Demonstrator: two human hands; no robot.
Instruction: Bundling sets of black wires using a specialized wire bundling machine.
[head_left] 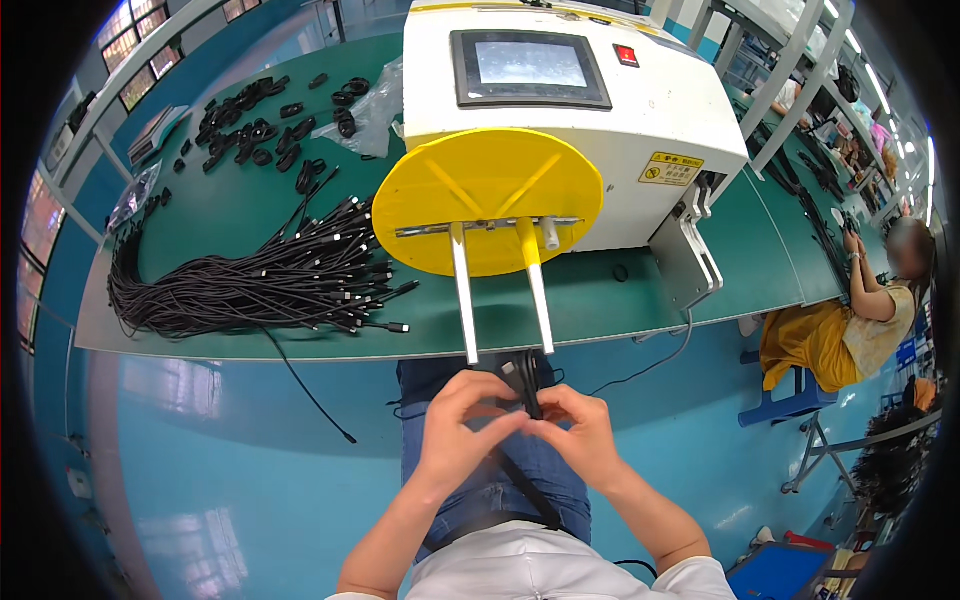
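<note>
Both hands pinched a small black coiled cable bundle (522,384) over the lap, just below the two white prongs (503,300) of the yellow winding disc (487,195). Left hand (462,420) and right hand (585,432) fingers clamped on it. Risk: loose pinch, coil could spring open and unravel.

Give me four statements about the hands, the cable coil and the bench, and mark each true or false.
1. Both hands, left hand and right hand, hold a coiled black cable. True.
2. The yellow disc lies flat on the floor. False: it stands upright on the front of the white machine.
3. A bundle of loose black cables lies on the green bench, left of the disc. True.
4. The hands rest on the bench. False: they are below its edge, over the person's lap.
</note>
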